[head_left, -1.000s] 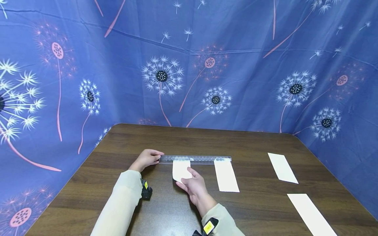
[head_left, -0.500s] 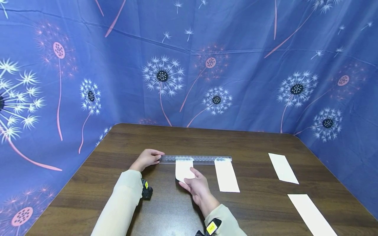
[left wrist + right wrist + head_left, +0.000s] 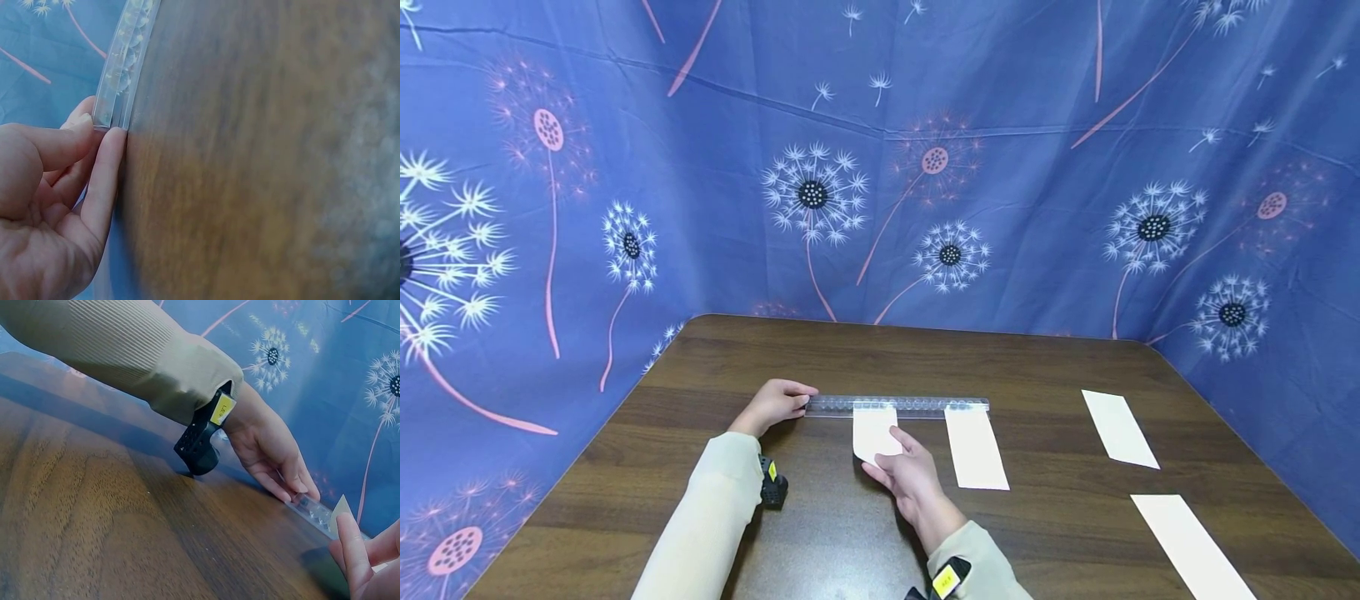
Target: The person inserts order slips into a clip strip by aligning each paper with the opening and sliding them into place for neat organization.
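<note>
A clear plastic ticket rail [image 3: 925, 407] with a row of glassy balls inside lies across the table. My left hand [image 3: 773, 405] pinches its left end between thumb and fingers, seen closely in the left wrist view, where the rail [image 3: 128, 59] runs upward. A white paper slip [image 3: 872, 425] has its top edge at the rail. Its lower part is lifted and bent, pinched by my right hand [image 3: 912, 479]. In the right wrist view, a corner of that slip [image 3: 341, 511] shows above my right fingers. A second white slip [image 3: 976, 450] reaches the rail's right end and lies flat.
Two more white slips lie at the right of the wooden table [image 3: 1015, 358], one farther back [image 3: 1120, 427] and a longer one [image 3: 1191, 543] near the front. A blue dandelion-print cloth [image 3: 715, 208] hangs behind and beside the table.
My right hand has slid the pinched slip a little to the right along the rail, towards the second slip. The left hand and the rail have stayed in place.
</note>
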A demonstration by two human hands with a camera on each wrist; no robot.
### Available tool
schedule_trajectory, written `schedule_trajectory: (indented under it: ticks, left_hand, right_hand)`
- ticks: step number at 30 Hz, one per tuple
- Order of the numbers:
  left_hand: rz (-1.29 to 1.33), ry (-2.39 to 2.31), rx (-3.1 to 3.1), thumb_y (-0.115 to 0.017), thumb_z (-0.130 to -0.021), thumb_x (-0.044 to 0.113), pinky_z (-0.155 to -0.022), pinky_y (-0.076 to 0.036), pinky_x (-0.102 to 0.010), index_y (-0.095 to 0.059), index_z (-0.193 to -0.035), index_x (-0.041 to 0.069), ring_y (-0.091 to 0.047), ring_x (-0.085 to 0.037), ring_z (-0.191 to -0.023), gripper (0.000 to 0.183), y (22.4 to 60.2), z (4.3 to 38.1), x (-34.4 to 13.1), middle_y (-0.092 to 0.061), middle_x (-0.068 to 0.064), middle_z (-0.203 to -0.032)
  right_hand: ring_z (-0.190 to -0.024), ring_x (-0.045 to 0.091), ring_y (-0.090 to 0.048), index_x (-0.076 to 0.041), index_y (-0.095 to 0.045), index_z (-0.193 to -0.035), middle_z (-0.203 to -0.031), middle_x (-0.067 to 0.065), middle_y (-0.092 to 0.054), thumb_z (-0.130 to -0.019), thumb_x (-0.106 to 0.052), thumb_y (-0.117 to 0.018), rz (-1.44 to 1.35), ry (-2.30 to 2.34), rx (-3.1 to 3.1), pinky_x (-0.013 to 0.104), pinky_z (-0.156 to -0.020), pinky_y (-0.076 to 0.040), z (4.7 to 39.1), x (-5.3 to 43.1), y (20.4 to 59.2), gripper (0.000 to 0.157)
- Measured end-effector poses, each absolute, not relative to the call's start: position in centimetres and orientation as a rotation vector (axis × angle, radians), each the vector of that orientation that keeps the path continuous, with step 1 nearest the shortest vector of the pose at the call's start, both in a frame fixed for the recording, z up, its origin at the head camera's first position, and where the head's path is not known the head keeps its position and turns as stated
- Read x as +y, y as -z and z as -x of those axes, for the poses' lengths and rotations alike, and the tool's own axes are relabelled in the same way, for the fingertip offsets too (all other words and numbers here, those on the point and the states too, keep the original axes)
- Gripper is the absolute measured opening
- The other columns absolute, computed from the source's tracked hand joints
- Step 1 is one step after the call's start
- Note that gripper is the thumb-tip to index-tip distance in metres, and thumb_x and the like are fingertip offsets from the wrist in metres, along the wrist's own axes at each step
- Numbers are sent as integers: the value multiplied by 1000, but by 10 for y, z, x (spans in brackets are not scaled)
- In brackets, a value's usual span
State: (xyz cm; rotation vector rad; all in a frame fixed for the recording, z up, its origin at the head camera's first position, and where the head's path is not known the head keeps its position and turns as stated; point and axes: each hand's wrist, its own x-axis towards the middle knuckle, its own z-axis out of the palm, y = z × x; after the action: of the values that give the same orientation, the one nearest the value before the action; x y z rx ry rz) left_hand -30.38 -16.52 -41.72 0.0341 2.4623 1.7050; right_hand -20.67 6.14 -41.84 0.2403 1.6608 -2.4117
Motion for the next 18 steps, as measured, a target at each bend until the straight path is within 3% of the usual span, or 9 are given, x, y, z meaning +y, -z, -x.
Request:
schedule_trajectory:
  ticks: [18]
  left_hand:
    - [-62, -1704, 2459, -54, -93, -1, -78, -53, -31, -65, -112, -5, -59, -22, -97, 23, 415, 301, -165, -58, -20, -118]
  right_hand:
    - [-93, 23, -56, 11, -20, -142, -133, 31, -31, -84, 21, -42, -236, 2413, 1677, 33, -81, -53, 208, 72, 419, 63]
